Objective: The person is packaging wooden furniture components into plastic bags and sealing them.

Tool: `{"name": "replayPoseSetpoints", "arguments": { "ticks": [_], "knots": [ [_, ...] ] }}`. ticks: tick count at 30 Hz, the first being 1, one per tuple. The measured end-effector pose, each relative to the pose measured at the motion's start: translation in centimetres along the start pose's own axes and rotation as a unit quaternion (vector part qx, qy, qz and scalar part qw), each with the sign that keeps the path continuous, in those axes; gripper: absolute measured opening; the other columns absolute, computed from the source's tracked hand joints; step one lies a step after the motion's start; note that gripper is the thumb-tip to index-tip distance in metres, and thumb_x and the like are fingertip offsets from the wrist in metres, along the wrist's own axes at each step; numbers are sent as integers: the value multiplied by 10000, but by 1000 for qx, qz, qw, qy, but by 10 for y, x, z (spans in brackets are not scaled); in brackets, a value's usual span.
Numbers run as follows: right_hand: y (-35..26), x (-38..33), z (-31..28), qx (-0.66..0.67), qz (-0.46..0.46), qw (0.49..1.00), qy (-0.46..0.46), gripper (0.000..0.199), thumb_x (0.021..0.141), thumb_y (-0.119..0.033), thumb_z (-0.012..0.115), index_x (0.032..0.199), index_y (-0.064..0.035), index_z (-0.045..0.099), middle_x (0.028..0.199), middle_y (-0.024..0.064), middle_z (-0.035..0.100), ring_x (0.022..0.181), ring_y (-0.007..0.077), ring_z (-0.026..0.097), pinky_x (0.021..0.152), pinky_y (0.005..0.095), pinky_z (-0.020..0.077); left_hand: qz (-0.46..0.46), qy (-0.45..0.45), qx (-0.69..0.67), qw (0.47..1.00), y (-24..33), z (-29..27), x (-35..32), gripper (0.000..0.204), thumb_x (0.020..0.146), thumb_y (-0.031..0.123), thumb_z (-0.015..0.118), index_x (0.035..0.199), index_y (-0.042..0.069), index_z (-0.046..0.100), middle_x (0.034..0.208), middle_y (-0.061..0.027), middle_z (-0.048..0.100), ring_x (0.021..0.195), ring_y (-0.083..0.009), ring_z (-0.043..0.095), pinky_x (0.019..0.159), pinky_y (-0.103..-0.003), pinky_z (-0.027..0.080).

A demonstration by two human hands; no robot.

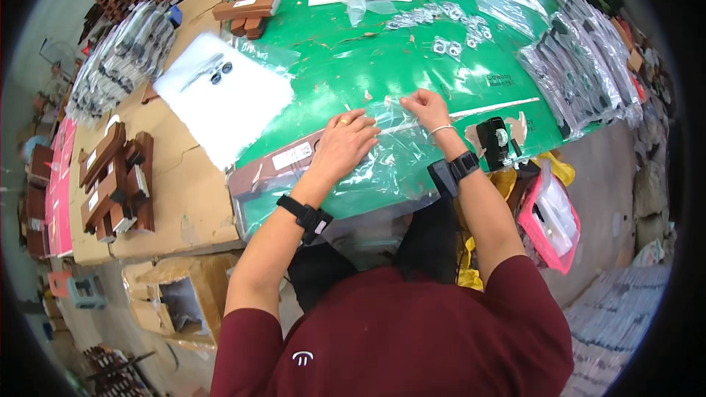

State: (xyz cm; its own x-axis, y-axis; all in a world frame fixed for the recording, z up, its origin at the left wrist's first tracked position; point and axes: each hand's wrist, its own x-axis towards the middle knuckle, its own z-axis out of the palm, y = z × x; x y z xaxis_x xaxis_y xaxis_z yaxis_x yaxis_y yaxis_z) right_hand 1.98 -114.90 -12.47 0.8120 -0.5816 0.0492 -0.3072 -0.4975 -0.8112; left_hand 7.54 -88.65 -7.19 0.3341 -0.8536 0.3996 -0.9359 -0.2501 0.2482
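Observation:
A large clear plastic bag (390,176) lies across the front edge of the green tabletop, with a long brown wooden piece (254,176) bearing a white label in its left part. My left hand (346,145) rests on the bag beside the piece's right end, fingers stretched out and palm down. At the bag's upper right my right hand (428,110) has thumb and fingertips pinched together on the plastic. Close to my right wrist lie a black tool-like object (491,141) and a torn brown scrap (518,132).
White sheets (254,106) with black rings lie to the left. Stacks of brown wooden pieces (114,184) stand on cardboard. Small bagged metal parts (447,47) and bagged grey bundles (581,66) are at the far right. A pink basket (533,228) sits below the table's right edge.

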Motion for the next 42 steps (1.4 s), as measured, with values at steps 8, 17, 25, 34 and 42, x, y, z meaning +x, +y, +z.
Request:
{"name": "replayPoseSetpoints", "arguments": {
  "ticks": [8,17,25,34,42],
  "knots": [
    [9,5,-12,182,33,983,-4,231,802,-119,791,971,-50,649,720,-12,649,642,67,590,546,239,439,-34,-45,-20,998,-1,0,1,300,949,254,578,1227,196,674,1347,13,589,1331,-241,451,1074,-443,352],
    [31,134,-39,-267,-82,945,169,687,824,-174,674,1459,-168,413,1464,105,506,1345,372,440,1072,569,396,-33,-55,-12,998,-1,-2,5,340,943,218,590,1279,194,634,1349,24,583,1339,-234,444,1059,-441,356],
    [-7,170,-46,-494,3,869,32,603,778,-316,771,1324,-171,562,1309,118,594,1261,341,511,1078,688,239,-32,-68,-11,997,-17,2,16,346,932,227,593,1273,189,638,1340,17,586,1336,-237,447,1049,-433,363],
    [-62,78,-82,-85,-92,992,36,248,829,-274,749,959,-76,677,869,82,712,810,241,703,684,375,545,-29,-49,-38,998,-35,-1,27,346,943,254,600,1279,185,642,1314,16,606,1328,-232,456,1057,-418,358],
    [9,-72,-73,74,-117,988,-72,296,848,-276,748,961,-7,700,1014,111,727,1083,205,649,897,350,490,65,12,-35,997,23,20,79,539,846,97,624,1375,181,555,1361,-68,582,1204,-288,551,1004,-430,383]
  ]
}}
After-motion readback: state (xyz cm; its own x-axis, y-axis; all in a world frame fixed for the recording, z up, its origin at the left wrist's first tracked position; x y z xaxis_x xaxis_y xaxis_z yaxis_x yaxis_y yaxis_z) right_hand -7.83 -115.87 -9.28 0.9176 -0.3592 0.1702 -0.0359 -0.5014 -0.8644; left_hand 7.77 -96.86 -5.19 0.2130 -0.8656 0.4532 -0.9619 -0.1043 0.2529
